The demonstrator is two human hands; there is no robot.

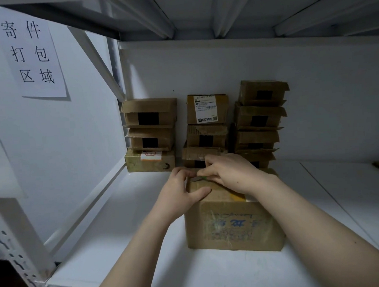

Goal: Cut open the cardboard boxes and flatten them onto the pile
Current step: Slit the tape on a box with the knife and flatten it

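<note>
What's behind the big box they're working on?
Behind the big box stand three stacks of small boxes against the wall. The hands hide the bottom of the middle and right stacks.

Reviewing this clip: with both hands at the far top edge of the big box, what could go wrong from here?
1. The left hand rests on the large box right beside the small cutter in the right hand; a slip could cut it.
2. The stacks of small boxes stand just behind; pushing the box back might topple them.
</note>
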